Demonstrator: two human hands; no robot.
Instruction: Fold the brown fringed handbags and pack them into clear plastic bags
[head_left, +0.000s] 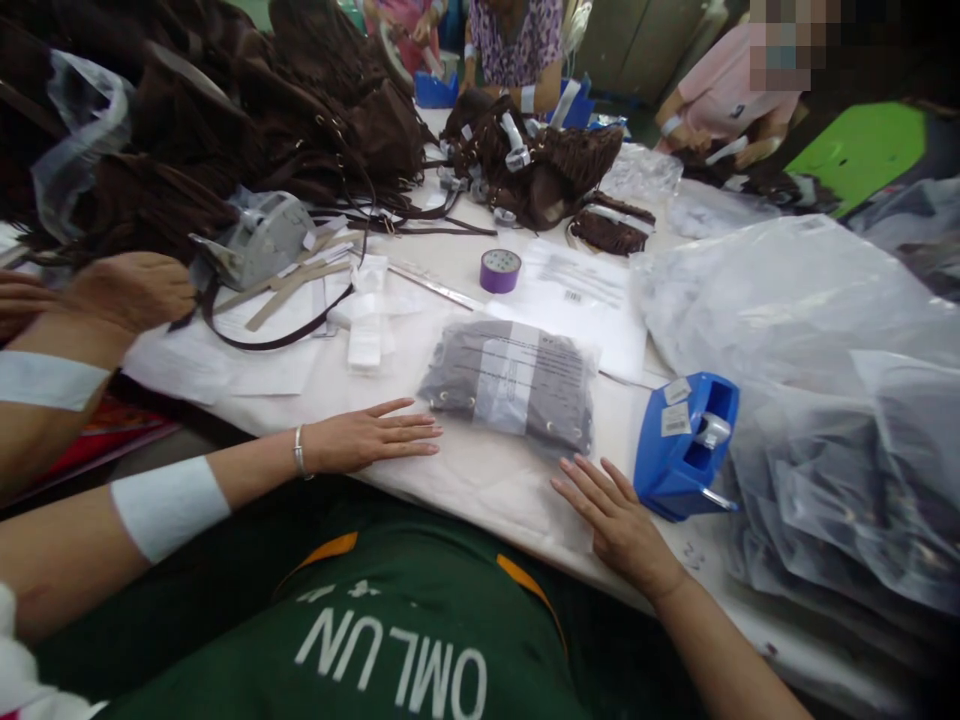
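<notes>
Left hand (367, 440) and right hand (616, 520) both lie flattened and empty, palms down at the near edge of the counter (465, 480), with a plastic-wrapped package (555, 385) just beyond them. The left fingers stretch out nearly straight toward the package's near left corner, while the right fingers fan wide just short of its near right corner; whether any fingertip touches the plastic, one cannot tell. The package lies flat, its clear wrap printed with small text over dark contents, a pale band across the middle and small metal rings showing along the near side. Just to the right of the package stands a blue tape dispenser (651, 455) with labels on it, and farther right lies a stack of plastic-wrapped goods (832, 480). Beyond the package are printed sheets (600, 315) and a purple roll of tape (500, 284); to its left are a white packet (365, 345) and a dark strap (281, 343). Well beyond it sit fringed brown bags (574, 165), and far to its left rises a heap of dark brown bags (202, 150). A co-worker's hand (131, 290) is curled well to the package's left, near a grey dispenser (266, 240).
</notes>
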